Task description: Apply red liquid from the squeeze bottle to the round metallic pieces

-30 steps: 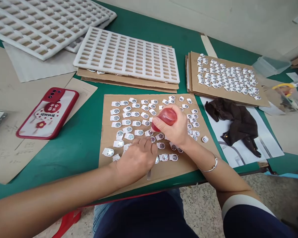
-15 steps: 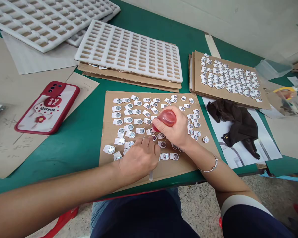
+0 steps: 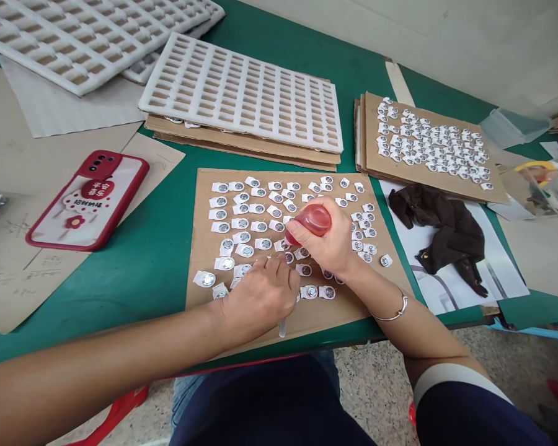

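My right hand is wrapped round a soft red squeeze bottle, tipped with its narrow end toward the cardboard sheet. Close beside it, my left hand is closed with curled fingers. A thin, flat, pale tool, possibly tweezers, sticks out below that hand; its working end is hidden. Under and around both hands lie many small round silver discs with white tabs, among them one at the lower left and one at the right. The bottle's tip is hard to make out.
A white slotted tray rests on cardboard behind the sheet, with more trays at the back left. A red-cased phone lies left. On the right are a disc-covered board, a dark brown cloth item and a clear bin.
Both hands keep almost the same pose and place. The view has shifted very slightly; nothing is visibly picked up or let go.
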The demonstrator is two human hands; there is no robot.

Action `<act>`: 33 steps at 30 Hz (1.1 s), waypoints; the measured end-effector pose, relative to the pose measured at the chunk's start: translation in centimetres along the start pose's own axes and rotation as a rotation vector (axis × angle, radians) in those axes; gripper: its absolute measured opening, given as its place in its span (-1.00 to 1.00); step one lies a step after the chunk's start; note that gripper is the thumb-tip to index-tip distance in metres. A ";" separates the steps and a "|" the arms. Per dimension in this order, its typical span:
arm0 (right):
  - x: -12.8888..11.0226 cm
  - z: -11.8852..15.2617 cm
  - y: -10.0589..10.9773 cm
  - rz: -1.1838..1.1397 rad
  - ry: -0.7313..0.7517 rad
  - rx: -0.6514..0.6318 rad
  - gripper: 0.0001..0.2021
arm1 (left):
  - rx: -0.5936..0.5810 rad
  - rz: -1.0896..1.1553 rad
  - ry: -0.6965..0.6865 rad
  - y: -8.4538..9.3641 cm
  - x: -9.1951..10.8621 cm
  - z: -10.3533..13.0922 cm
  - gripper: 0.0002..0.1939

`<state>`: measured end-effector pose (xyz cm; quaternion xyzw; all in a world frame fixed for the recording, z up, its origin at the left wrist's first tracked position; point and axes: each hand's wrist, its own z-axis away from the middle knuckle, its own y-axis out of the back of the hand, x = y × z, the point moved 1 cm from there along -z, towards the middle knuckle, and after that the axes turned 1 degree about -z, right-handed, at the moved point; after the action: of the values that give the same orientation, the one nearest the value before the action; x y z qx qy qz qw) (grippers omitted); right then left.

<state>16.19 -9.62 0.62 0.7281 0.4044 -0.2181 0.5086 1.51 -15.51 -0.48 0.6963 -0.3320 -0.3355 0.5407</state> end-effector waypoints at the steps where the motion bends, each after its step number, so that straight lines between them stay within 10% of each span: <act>1: 0.0 0.0 0.0 0.000 0.000 0.001 -0.69 | -0.004 -0.006 -0.002 0.0 0.0 0.0 -0.80; 33: 0.8 -0.4 -0.1 0.008 0.076 0.098 -0.69 | 0.022 -0.033 -0.021 0.3 -0.2 -0.3 -0.81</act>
<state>16.53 -8.96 0.08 0.7614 0.4095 -0.2080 0.4576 1.61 -15.20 -0.11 0.7040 -0.3300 -0.3479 0.5239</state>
